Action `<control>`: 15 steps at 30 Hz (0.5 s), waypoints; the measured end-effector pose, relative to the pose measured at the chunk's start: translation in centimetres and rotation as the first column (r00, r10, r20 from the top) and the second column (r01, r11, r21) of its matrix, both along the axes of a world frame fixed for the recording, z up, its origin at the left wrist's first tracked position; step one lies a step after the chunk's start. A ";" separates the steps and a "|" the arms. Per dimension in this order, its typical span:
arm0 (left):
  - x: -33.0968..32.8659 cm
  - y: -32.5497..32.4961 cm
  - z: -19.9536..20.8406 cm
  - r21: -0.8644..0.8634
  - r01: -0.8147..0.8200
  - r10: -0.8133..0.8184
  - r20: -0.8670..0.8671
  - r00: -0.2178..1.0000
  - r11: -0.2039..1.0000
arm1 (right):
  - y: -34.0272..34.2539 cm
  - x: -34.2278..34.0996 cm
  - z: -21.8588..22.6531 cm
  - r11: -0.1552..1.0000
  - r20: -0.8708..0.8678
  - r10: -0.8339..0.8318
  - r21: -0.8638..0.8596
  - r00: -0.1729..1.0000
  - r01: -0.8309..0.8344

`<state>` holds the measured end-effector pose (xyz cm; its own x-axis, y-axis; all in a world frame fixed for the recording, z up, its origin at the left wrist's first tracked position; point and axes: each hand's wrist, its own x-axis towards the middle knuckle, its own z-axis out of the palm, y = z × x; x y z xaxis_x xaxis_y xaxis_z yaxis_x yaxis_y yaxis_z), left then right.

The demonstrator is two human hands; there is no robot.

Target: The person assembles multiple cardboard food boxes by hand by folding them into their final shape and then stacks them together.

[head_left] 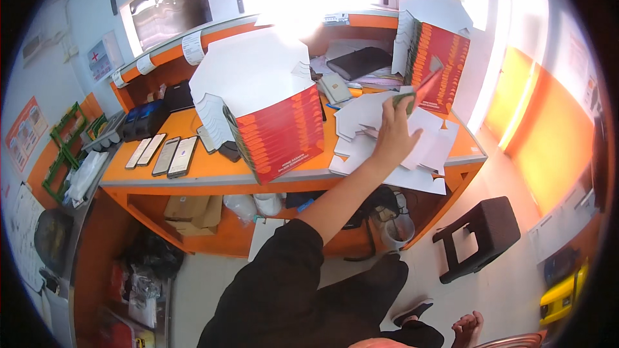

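My left hand (394, 132) reaches across the right part of the orange desk (258, 188). Its fingers are closed on a thin flat red-and-green cardboard piece (425, 85), partly hidden by the fingers. Below the hand lie loose white die-cut cardboard sheets (361, 116). Just behind the held piece stands a stack of flat red carton blanks (451, 58) with white faces. A second stack of red carton blanks (280, 135) stands left of my forearm. Low at the right, my right hand (467, 330) hangs away from the desk, fingers loosely bent and apart, nothing visible in it.
Several phones (182, 156) lie at the desk's left, near a black device (145, 119). A black folder (359, 62) rests on papers at the back. Below are a cardboard box (193, 214) and bags. A black stool (483, 235) stands on the floor at the right.
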<state>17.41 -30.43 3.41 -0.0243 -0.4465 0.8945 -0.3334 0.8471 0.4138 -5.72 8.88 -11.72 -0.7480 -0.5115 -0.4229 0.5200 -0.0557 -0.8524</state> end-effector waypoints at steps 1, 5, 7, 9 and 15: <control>0.4 -0.4 0.2 -0.004 0.014 -0.014 0.005 1.000 1.000 | 0.2 -0.5 -0.6 0.999 0.016 0.014 0.039 1.000 -0.014; 2.3 -1.7 1.9 -0.296 -0.235 0.206 -0.126 0.970 0.926 | 0.8 0.1 -0.5 1.000 -0.008 -0.022 0.011 1.000 0.022; 3.0 -1.3 3.3 -0.391 -0.275 0.224 -0.171 0.959 0.878 | 1.2 -0.1 -0.7 0.999 -0.004 -0.043 0.019 0.999 0.043; 2.7 0.7 5.1 -0.544 -0.279 0.162 -0.252 0.954 0.791 | 1.8 -0.5 -1.2 0.998 -0.001 -0.062 0.028 0.998 0.062; -4.1 8.5 -1.4 -0.502 0.619 -0.485 0.385 0.785 0.604 | 3.9 -5.3 -6.2 0.827 -0.554 0.341 -0.207 0.759 -0.522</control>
